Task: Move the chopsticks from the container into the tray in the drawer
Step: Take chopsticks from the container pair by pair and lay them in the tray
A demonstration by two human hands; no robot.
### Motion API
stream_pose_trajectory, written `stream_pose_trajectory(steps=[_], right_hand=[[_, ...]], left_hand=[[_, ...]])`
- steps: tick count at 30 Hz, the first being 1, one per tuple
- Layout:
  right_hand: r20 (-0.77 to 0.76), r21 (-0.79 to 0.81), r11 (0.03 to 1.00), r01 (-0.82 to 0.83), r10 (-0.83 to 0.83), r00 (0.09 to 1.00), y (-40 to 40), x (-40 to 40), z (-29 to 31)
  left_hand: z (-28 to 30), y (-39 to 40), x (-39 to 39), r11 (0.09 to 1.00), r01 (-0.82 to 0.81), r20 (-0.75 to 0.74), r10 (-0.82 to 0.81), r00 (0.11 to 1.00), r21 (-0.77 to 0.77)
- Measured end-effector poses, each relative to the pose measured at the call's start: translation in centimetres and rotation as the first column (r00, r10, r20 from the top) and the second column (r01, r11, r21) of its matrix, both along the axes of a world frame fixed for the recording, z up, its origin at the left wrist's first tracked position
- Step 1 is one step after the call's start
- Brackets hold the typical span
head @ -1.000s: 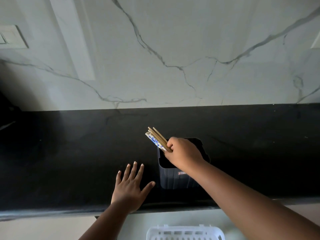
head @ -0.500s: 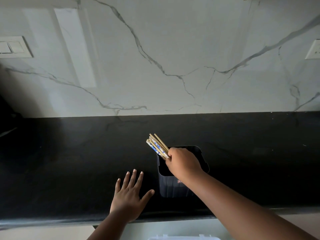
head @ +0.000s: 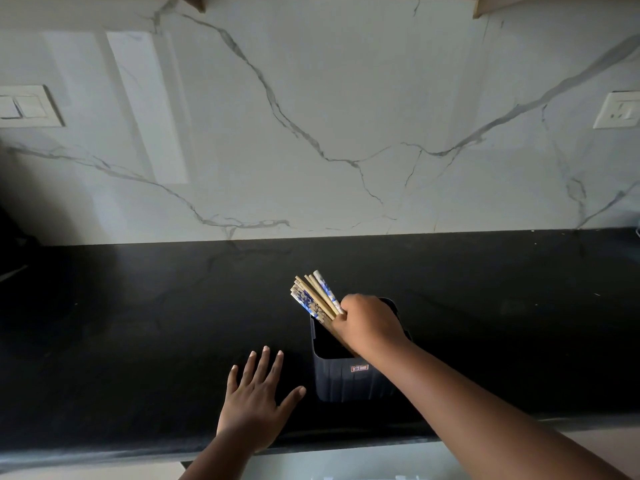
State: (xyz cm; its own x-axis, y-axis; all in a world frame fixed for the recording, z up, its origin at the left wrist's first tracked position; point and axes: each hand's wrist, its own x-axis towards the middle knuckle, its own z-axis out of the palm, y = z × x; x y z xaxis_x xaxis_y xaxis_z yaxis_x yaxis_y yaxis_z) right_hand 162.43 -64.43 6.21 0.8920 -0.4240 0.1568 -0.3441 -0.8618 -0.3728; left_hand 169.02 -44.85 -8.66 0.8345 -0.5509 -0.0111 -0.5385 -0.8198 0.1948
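Note:
A dark ribbed container (head: 346, 379) stands on the black countertop (head: 138, 323) near its front edge. My right hand (head: 369, 323) is over the container's mouth, closed around a bundle of several chopsticks (head: 315, 296). Their tops, some plain wood and some blue-and-white patterned, stick up and to the left of my fist; their lower ends are still inside the container. My left hand (head: 256, 400) lies flat on the countertop just left of the container, fingers spread, holding nothing. Only a sliver of the white tray (head: 360, 477) shows at the bottom edge.
A white marble backsplash (head: 311, 133) rises behind the countertop, with a switch plate (head: 24, 105) at left and a socket (head: 618, 110) at right. The counter's front edge runs just behind my left wrist.
The view has tilted upward, so the tray has slid almost out of the bottom. My right hand has turned slightly and the chopstick tops have fanned out. The left hand stays flat.

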Motion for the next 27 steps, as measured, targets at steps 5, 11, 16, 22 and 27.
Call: stream_pose_trajectory(steps=[5,11,16,22,27], right_hand=[[0.236,0.191,0.978,-0.085,0.039,0.971,-2.0,-1.3,4.5],[0.449,0.529,0.801,-0.281,0.017,0.894,-3.3,-3.3,12.4],[0.450,0.688,0.613,-0.389,0.060,0.891,-2.6,-4.2,15.4],[0.450,0.716,0.576,-0.393,0.049,0.892,-0.7,-4.3,15.0],[0.418,0.671,0.651,-0.355,0.064,0.906,-0.9,-5.5,15.8]], left_hand=[[0.1,0.0,0.1,0.999,0.003,-0.070,0.000,0.998,0.043],[6.8,-1.1,1.2,0.857,-0.275,-0.287,0.157,0.945,-0.436],[20.1,-2.4,-0.9,0.357,-0.138,-0.239,-0.258,0.936,-0.924],[26.2,-4.7,-4.4,0.475,-0.108,-0.399,-0.571,0.718,-0.874],[25.4,-4.2,-4.4,0.477,-0.247,-0.486,-0.481,0.730,-0.843]])
